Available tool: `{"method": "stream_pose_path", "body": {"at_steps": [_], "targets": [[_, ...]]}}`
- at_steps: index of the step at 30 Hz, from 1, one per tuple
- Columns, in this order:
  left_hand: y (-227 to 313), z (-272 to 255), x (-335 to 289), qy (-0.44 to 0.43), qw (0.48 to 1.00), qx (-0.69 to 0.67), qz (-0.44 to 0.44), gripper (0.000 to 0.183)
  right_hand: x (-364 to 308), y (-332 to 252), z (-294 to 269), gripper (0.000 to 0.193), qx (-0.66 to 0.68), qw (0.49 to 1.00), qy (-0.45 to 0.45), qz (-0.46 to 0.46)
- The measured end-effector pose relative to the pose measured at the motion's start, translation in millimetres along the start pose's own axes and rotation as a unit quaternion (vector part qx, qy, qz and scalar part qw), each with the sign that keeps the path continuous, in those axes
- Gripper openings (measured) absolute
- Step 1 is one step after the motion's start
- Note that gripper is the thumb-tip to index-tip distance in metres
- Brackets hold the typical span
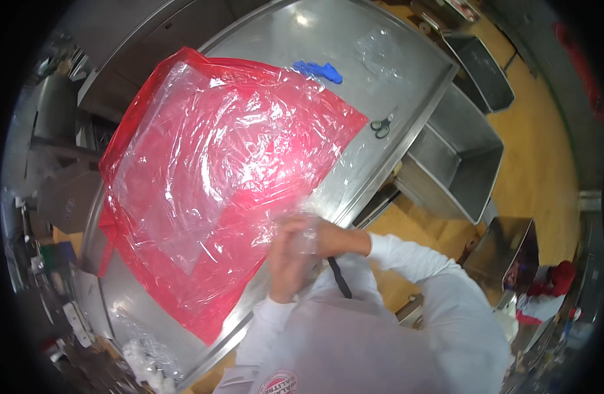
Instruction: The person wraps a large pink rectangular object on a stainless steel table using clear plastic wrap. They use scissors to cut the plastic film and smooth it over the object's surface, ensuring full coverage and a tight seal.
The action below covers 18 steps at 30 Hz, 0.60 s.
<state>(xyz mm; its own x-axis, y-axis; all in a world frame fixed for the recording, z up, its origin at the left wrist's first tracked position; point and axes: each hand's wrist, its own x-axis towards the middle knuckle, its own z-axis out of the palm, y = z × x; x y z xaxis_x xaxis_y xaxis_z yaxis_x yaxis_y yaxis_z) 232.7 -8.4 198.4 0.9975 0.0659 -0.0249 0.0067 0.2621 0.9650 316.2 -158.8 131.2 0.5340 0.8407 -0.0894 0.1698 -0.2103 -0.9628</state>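
Observation:
My left hand and my right hand meet over the table's near edge, in front of my body. Crumpled clear plastic shows between them, and the closed fingers of both hands appear to grip it; motion smears the fingertips. Just beyond the hands, a large red plastic bag lies spread over the metal table. A sheet of clear plastic film covers much of the bag, wrinkled and shiny.
Dark-handled scissors lie right of the bag. A blue glove and loose clear film rest farther back. Deep metal bins stand beyond the table's right edge. Another person is at the far right. More clear film lies at lower left.

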Motion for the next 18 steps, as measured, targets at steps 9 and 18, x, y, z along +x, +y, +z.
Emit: {"method": "stream_pose_path", "body": {"at_steps": [9,18], "targets": [[-54,-6,19,-0.029,0.908,0.418,-0.017,0.033,-13,123,-403,0.058,-0.169,0.862,0.442,0.182],[-190,-100,-148,0.270,0.792,0.461,-0.296,0.029,-40,273,-587,0.041,-0.280,0.718,0.503,0.391]]}}
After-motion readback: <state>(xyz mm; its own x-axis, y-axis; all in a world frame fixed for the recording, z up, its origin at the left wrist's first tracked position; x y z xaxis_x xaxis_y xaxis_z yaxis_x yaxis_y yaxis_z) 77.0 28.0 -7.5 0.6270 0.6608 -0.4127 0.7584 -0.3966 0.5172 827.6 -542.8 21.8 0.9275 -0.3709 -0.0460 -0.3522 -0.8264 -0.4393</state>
